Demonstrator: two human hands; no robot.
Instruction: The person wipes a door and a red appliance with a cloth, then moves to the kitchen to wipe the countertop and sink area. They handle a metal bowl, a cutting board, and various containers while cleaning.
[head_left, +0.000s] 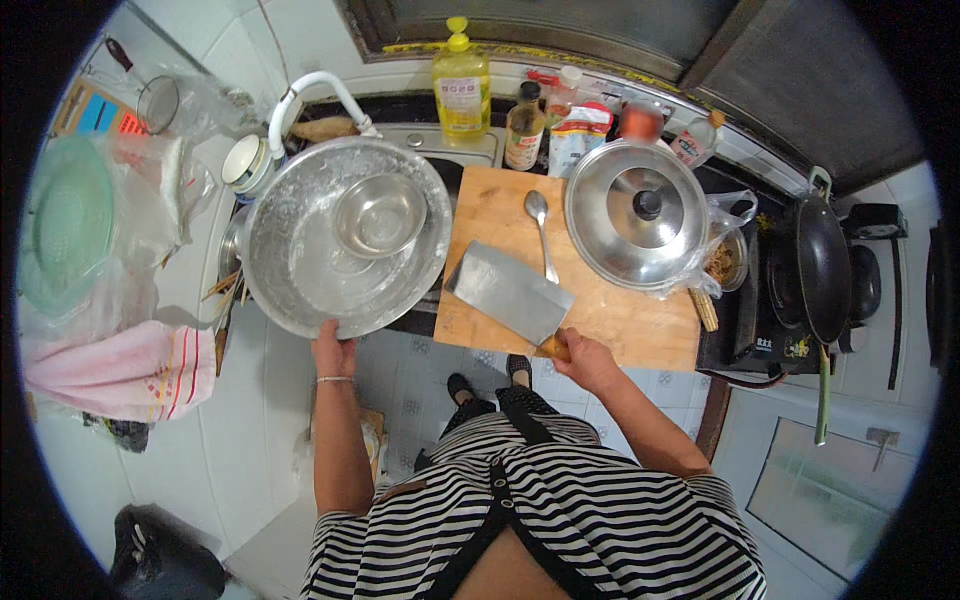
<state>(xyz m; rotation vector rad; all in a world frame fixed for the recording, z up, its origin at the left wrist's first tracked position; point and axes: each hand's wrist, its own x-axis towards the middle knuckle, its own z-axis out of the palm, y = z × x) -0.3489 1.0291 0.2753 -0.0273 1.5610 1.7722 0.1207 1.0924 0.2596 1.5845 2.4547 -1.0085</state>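
My left hand (334, 352) grips the near rim of a large metal basin (300, 262), whose inside is smeared with white residue. A smaller steel bowl (380, 217) sits inside that basin. In my right hand (589, 358) is the wooden handle of a cleaver (510, 292); its broad blade lies over a wooden cutting board (637, 326), pointing left. Behind the blade a metal spoon (538, 225) rests on the board, bowl end away from me. A domed steel lid (600, 217) with a black knob covers the board's right rear part.
A white faucet (307, 82) arches behind the basin. Dish soap (460, 97), a dark-capped sauce bottle (525, 131) and a seasoning bag (579, 142) line the back. Right, a dark wok (821, 262) leans near the stove. Stacked bowls (247, 165) and a pink towel (142, 367) are left.
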